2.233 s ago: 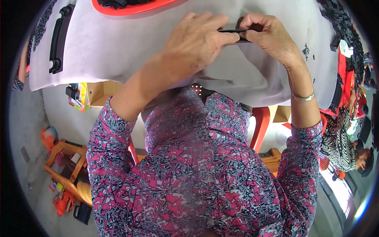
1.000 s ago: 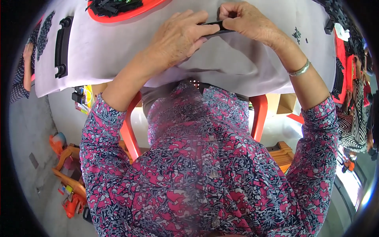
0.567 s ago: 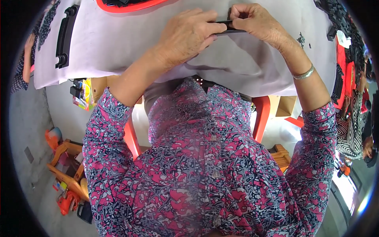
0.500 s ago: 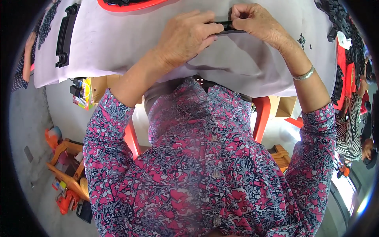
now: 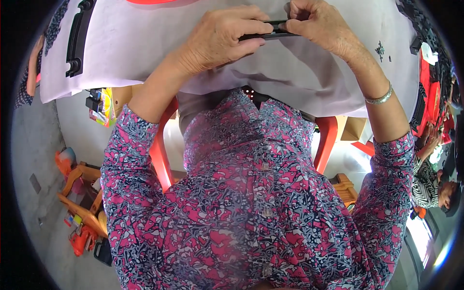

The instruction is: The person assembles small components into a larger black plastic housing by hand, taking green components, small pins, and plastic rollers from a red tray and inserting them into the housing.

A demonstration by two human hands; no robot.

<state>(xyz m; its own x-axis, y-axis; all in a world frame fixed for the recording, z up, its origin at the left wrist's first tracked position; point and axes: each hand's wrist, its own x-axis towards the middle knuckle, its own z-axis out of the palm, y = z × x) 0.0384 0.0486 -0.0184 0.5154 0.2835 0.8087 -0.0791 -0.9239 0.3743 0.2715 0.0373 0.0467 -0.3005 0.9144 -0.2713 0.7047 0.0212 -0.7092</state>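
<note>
Over the cloth-covered table (image 5: 145, 43) I hold a long black plastic strip-like part (image 5: 278, 35) with a channel along it. My left hand (image 5: 220, 36) is closed round its left portion, the fingers lying over the top and the thumb below. At its right end my right hand (image 5: 316, 24) pinches with thumb and bent forefinger; whether a small piece sits between those fingertips is hidden. A similar black part with rounded knobs at its ends (image 5: 79, 38) lies at the table's left side.
At the far edge shows the rim of a red basin (image 5: 150, 1). Small dark bits (image 5: 380, 50) lie right of my right forearm. Black parts and red trays (image 5: 431, 104) crowd the right side, near another person in striped clothing (image 5: 425, 179). A red chair (image 5: 326, 142) surrounds me.
The view has shifted a little, and the red basin shows less. My left fingers have spread slightly along the black part, exposing more of its channel. My right hand still pinches its right end.
</note>
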